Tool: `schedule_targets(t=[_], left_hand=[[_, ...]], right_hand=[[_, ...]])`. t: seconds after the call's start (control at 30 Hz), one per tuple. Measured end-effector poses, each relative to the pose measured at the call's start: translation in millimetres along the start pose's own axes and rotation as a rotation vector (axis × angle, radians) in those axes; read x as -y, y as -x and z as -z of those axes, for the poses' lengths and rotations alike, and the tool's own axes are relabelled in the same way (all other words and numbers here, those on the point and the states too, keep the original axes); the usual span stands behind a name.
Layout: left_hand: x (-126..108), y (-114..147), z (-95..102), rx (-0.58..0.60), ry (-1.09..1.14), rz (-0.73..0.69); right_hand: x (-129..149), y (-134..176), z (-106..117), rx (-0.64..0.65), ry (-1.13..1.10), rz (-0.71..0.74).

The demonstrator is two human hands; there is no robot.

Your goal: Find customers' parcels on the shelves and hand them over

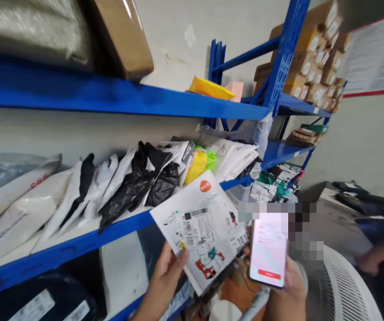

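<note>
My left hand (pixel 169 272) grips the lower left edge of a white cardboard mailer (pixel 175 218), thumb on the front and fingers behind. The mailer is tilted, and its face carries a barcode label, an orange logo and cartoon prints. My right hand (pixel 294 278) is wrapped round a phone (pixel 268 254), held upright just right of the mailer. The phone's lit screen faces me, pale with a red button near its bottom; its text is too blurred to read. Behind the mailer, black plastic parcels (pixel 130 187) lean on a blue shelf (pixel 125 227).
White bagged parcels (pixel 28 200) line the middle shelf. A carton (pixel 125 40) juts over the upper shelf beam (pixel 112 96). Small boxes (pixel 312 67) are stacked on the far rack. A white fan-like grille (pixel 349 285) stands at lower right, near another person's arm (pixel 381 254). Pixelation covers part of the view.
</note>
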State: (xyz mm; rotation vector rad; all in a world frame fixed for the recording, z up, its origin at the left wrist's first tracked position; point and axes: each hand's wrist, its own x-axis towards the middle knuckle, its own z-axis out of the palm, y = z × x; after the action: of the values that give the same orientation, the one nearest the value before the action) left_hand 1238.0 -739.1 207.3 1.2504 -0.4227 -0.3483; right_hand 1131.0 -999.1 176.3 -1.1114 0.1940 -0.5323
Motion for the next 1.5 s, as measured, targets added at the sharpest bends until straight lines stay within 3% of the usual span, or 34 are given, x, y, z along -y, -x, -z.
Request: schedule_targets(t=[0.1, 0.2, 0.33, 0.4, 0.5, 0.7, 0.87, 1.17, 1.33, 1.5], left_hand=[[7, 24, 37.1, -0.316, -0.083, -0.017], [-1, 61, 99.2, -0.479, -0.451, -0.041], [-12, 114, 176.0, -0.454, -0.965, 0.094], [-12, 132, 200.8, -0.428, -1.101, 0.123], [-7, 150, 222.9, -0.379, -1.155, 0.132], [-4, 176, 243.5, -0.397, -1.246, 0.19], [-6, 189, 256.1, -0.361, -1.368, 0.253], [-2, 186, 254.9, -0.234, -1.33, 0.207], [1, 179, 247.0, -0.196, -1.268, 0.199], [5, 173, 242.6, -0.165, -1.238, 0.186]], right_hand=[[-33, 15, -23, 0.184, -0.08, -0.23], [-66, 38, -42, 0.379, -0.067, -0.495], [-108, 62, -56, 0.358, -0.082, -0.725], [-128, 70, -66, 0.297, -0.101, -0.818], [-150, 83, -91, 0.255, -0.078, -0.912], [-153, 99, -141, 0.254, -0.024, -0.891], [-142, 98, -154, 0.26, -0.109, -0.773], [-144, 125, -185, 0.724, -0.151, -0.859], [-153, 135, -194, 0.858, -0.156, -0.824], [-154, 135, -191, 0.892, -0.153, -0.812]])
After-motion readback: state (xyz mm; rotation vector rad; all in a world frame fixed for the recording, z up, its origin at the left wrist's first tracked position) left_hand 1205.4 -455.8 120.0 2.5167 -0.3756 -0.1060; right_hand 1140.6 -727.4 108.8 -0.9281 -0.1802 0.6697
